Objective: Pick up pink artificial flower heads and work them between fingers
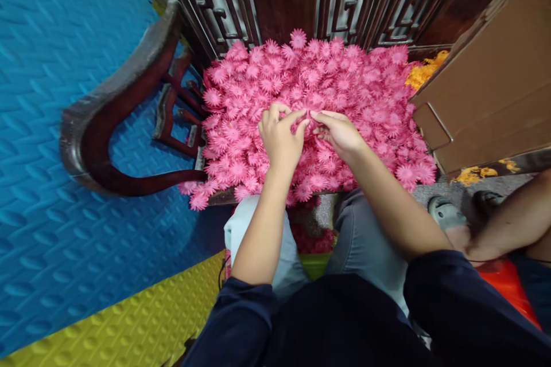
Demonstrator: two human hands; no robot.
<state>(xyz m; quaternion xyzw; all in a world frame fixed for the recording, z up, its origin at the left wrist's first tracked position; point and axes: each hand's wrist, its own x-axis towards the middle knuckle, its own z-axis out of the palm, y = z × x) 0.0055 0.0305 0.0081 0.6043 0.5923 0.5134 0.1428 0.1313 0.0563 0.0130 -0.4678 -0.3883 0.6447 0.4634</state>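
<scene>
A big heap of pink artificial flowers [344, 80] covers the seat of a dark carved wooden chair [129, 103] in front of me. My left hand [279, 137] and my right hand [340, 132] meet over the middle of the heap. Their fingertips pinch one pink flower [309, 117] between them. Both forearms reach forward from dark blue sleeves, above my knees in grey trousers.
A brown cardboard box [495, 80] stands at the right, with orange flowers [424, 71] behind it. Another person's arm [512, 223] and a sandalled foot [447, 215] are at the right. Blue foam mat [51, 69] and yellow foam mat [142, 321] cover the floor at left.
</scene>
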